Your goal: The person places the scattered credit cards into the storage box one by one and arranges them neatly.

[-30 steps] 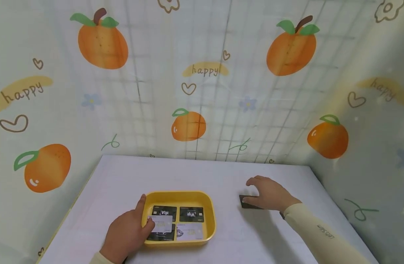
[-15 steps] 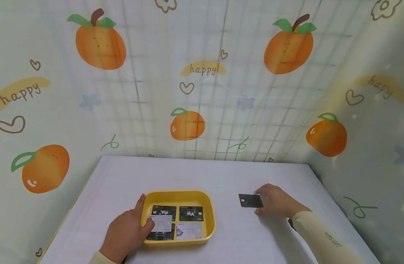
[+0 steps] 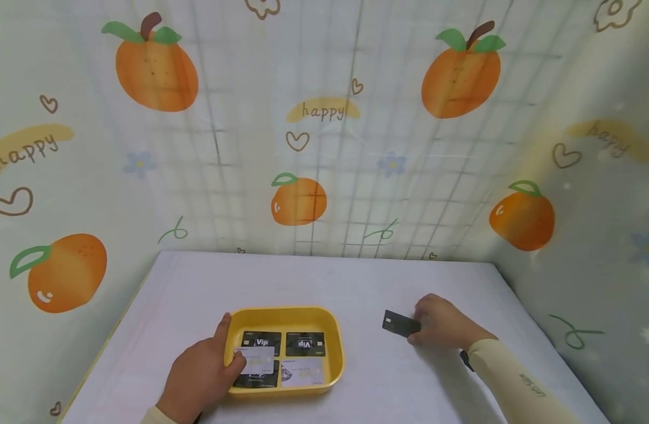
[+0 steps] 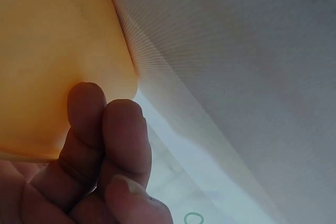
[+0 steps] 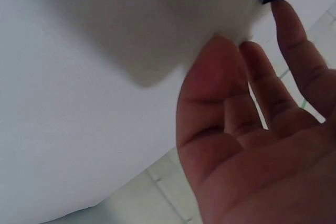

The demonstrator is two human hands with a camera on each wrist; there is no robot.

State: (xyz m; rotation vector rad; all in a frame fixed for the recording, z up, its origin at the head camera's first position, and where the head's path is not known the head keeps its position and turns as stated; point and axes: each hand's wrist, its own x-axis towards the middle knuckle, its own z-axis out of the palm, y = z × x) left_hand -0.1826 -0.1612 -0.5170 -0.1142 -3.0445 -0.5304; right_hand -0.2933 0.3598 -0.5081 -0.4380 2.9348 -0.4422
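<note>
On the right of the table in the head view, my right hand (image 3: 442, 323) pinches the right end of a black card (image 3: 398, 323), its left end pointing toward the tray. A corner of that card shows at the top of the right wrist view, at the fingertips. My left hand (image 3: 199, 372) grips the left side of a yellow tray (image 3: 339, 356), thumb over the rim, fingers curled against the outer wall in the left wrist view. Inside lie several black and white cards. One white card (image 3: 260, 359) overlaps black cards (image 3: 257, 380) near the left thumb.
A white table (image 3: 356, 282) carries the tray and card. Behind and beside it hangs a pale curtain (image 3: 239, 176) printed with oranges, with a grid showing through. The table's right edge runs close beyond my right forearm (image 3: 515, 377).
My right hand first covered the black card, then moved to its right end. Now it pinches the card, which has turned at an angle. The left hand stays on the tray.
</note>
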